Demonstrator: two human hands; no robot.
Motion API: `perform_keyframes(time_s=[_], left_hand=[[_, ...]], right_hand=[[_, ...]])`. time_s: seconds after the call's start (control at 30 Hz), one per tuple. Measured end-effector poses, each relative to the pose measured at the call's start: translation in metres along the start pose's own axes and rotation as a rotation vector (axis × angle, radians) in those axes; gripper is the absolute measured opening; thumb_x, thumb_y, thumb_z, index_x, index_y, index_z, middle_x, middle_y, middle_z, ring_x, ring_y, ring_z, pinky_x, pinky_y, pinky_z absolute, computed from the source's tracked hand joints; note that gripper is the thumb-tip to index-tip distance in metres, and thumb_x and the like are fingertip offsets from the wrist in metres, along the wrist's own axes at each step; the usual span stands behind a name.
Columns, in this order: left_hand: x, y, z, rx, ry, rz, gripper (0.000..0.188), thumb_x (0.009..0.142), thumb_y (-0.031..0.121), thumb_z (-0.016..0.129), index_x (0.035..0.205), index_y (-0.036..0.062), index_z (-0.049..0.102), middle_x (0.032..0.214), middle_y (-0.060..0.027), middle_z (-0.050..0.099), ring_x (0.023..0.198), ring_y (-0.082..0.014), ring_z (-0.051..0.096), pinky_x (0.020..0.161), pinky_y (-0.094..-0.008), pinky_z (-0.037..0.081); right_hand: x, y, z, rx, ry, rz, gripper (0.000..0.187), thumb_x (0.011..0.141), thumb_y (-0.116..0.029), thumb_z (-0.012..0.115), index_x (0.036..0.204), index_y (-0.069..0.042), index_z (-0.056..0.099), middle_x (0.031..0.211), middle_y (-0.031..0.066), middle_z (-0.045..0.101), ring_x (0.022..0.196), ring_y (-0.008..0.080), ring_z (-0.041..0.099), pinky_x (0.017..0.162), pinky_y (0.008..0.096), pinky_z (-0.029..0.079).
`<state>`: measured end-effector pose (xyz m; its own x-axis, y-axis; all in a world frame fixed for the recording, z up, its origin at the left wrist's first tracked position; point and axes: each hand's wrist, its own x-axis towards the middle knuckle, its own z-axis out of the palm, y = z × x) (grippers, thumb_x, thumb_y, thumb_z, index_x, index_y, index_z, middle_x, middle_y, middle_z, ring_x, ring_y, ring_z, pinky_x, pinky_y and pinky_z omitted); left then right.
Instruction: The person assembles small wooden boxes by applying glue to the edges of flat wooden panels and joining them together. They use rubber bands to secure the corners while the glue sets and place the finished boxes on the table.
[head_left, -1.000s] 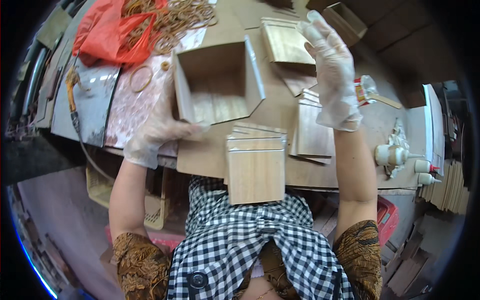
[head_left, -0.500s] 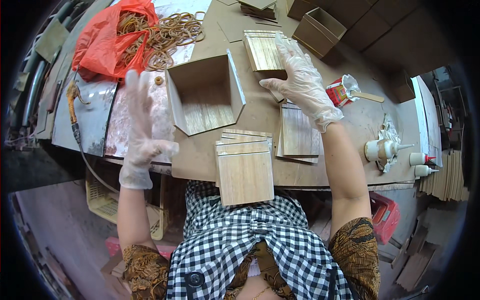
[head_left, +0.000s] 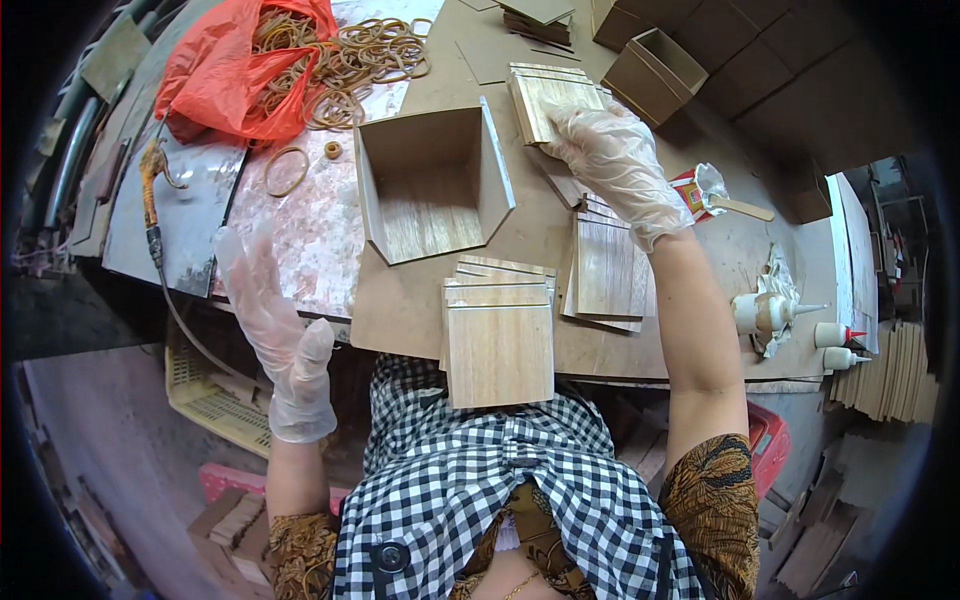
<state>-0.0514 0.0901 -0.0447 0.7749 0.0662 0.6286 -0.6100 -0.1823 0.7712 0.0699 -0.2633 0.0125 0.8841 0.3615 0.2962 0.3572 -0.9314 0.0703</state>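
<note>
My left hand point(head_left: 283, 345), in a clear glove, is raised at the table's left front edge with fingers stretched out, holding nothing. My gloved right hand point(head_left: 617, 165) has its fingers curled over a stack of light wooden panels point(head_left: 534, 105) at the back; its fingertips are partly hidden. Between my hands stands a brown open-topped box point(head_left: 425, 190) with a wood-grain inner face. In front of it several grooved wooden panels point(head_left: 500, 352) overhang the table edge. More panels point(head_left: 608, 265) lie under my right forearm. A single rubber band point(head_left: 287, 172) lies left of the box.
A red plastic bag point(head_left: 235, 75) spills rubber bands point(head_left: 375, 55) at the back left. A hooked tool with a cable point(head_left: 152, 205) lies far left. To the right are an opened red carton with a stick point(head_left: 697, 190) and glue bottles point(head_left: 765, 313). Brown boxes point(head_left: 655, 78) stand behind.
My left hand has drawn back toward me, and a loose rubber band now lies where none showed before. My right hand's spread fingers have curled onto the panel stack. The view has shifted slightly.
</note>
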Motion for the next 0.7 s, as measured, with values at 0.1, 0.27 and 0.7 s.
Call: perform_keyframes(time_s=[0.1, 0.27, 0.7], left_hand=[[0.005, 0.004, 0.002, 0.008, -0.018, 0.027, 0.091, 0.087, 0.045, 0.07, 0.157, 0.015, 0.02, 0.163, -0.0113, 0.014, 0.146, -0.0359, 0.027, 0.121, -0.0503, 0.016], [0.015, 0.008, 0.01, -0.026, 0.017, 0.037, 0.09, 0.087, 0.043, 0.072, 0.156, 0.0102, 0.024, 0.161, -0.0134, 0.02, 0.143, -0.0359, 0.032, 0.121, -0.0499, 0.018], [0.116, 0.088, 0.056, -0.503, -0.216, -0.449, 0.061, 0.098, 0.029, 0.056, 0.147, -0.0016, 0.037, 0.13, -0.0194, 0.058, 0.109, -0.0259, 0.064, 0.083, -0.0326, 0.056]], right_hand=[[0.007, 0.0, -0.008, -0.112, -0.193, 0.03, 0.019, 0.087, -0.024, 0.067, 0.098, -0.009, 0.072, 0.085, 0.0129, 0.069, 0.075, 0.035, 0.065, 0.081, 0.0447, 0.055], [0.009, 0.02, 0.003, -0.25, 0.224, -0.052, 0.03, 0.088, -0.015, 0.064, 0.117, -0.017, 0.069, 0.096, 0.0079, 0.073, 0.062, 0.0274, 0.065, 0.055, 0.0371, 0.054], [-0.018, -0.108, -0.095, 2.001, 0.648, 0.542, 0.014, 0.096, -0.015, 0.064, 0.105, -0.005, 0.069, 0.096, 0.0085, 0.073, 0.082, 0.0191, 0.071, 0.072, 0.0331, 0.062]])
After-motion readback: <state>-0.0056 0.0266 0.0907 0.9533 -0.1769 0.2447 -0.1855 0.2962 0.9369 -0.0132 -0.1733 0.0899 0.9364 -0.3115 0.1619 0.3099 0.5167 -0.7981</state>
